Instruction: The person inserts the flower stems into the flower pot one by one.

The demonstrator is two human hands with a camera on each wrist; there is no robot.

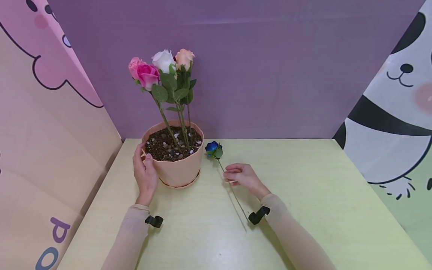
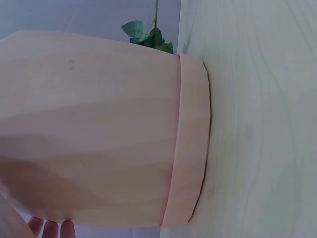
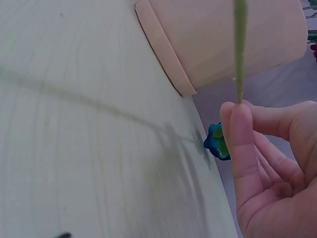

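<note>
A peach flower pot (image 1: pixel 177 173) of dark, pebbly soil stands on the table, with pink, white and peach roses upright in it. My left hand (image 1: pixel 146 176) holds the pot's left side near the rim, thumb toward me. In the left wrist view, several fingertips (image 2: pixel 51 229) show at the pot's edge. To the right of the pot, my right hand (image 1: pixel 244 176) pinches the thin green stem of a blue rose (image 1: pixel 212 148) between thumb and fingers. The bloom points away from me, and the stem slants back toward my wrist, casting a shadow on the table.
The pale wooden table (image 1: pixel 303 187) ends at a purple backdrop (image 1: pixel 263 75) right behind the pot. Printed cartoon panels stand at both sides, a panda (image 1: pixel 398 123) on the right. The pot sits in a shallow saucer (image 2: pixel 190 144).
</note>
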